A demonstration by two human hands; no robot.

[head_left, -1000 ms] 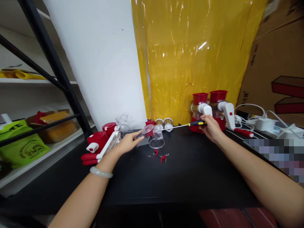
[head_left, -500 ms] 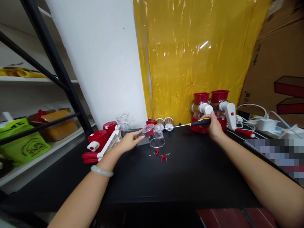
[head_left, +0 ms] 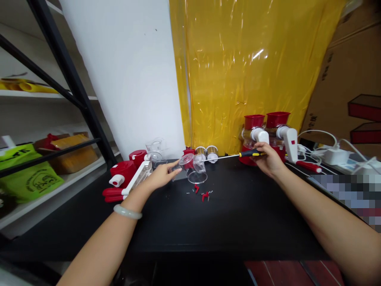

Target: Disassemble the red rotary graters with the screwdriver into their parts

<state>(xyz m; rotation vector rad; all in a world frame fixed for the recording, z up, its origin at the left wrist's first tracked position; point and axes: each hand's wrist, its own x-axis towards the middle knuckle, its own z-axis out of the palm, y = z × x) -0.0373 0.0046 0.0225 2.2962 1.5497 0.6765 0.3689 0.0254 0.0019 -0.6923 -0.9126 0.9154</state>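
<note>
My left hand (head_left: pixel 165 174) grips a clear plastic housing (head_left: pixel 196 176) by its left side, lying tipped on the black table. In my right hand (head_left: pixel 269 159) is a screwdriver (head_left: pixel 250 153) with a black and yellow handle. Its long shaft points left, level, and the tip reaches the right side of the clear housing; the exact contact is too small to make out. Small red plastic pieces (head_left: pixel 205 196) and several tiny screws (head_left: pixel 187 193) lie on the table just in front of the housing.
Left of the housing are red bases (head_left: pixel 122 174), white cranks with red handles (head_left: pixel 114 194) and another clear housing (head_left: pixel 155 149). Metal grater drums (head_left: pixel 212 153) stand behind. Two assembled red rotary graters (head_left: pixel 278 127), white cables (head_left: pixel 333 149) and a cardboard box (head_left: pixel 342 79) are at right.
My right hand's fingers have shifted on the screwdriver handle, showing more of its grip end. The shaft stays at the clear housing, which my left hand keeps holding in nearly the same place.
</note>
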